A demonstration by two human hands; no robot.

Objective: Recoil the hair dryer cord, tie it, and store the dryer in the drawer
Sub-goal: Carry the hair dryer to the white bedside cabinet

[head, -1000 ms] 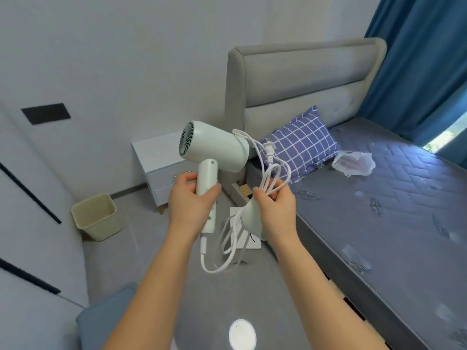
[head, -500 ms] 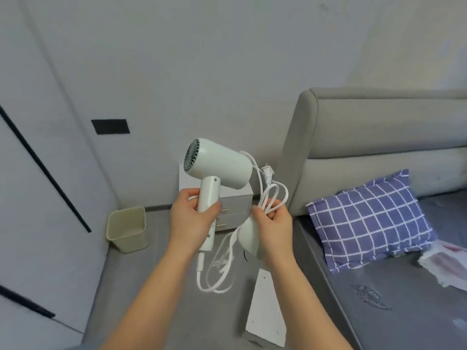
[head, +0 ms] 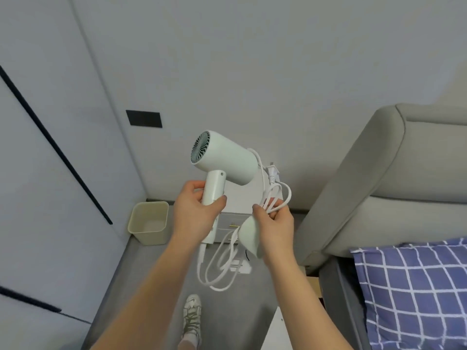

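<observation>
My left hand (head: 195,213) grips the handle of a pale green hair dryer (head: 223,161), held upright with its rear grille facing left. The white cord (head: 222,263) hangs in several loops below both hands. My right hand (head: 274,224) pinches the gathered loops, with the plug (head: 273,173) sticking up above it, and also holds a pale green nozzle piece (head: 249,236). Behind the hands stands a grey nightstand (head: 235,224) with gold-handled drawers, mostly hidden by the dryer and hands.
A beige waste bin (head: 149,223) sits on the floor left of the nightstand. The grey bed headboard (head: 379,183) and a blue checked pillow (head: 414,289) are at right. My shoe (head: 192,314) is on the grey floor, and a white board (head: 274,329) lies by the bed.
The view has swung left and closer to the nightstand, which now sits directly behind the hands. Both hands keep the same hold on the dryer and cord.
</observation>
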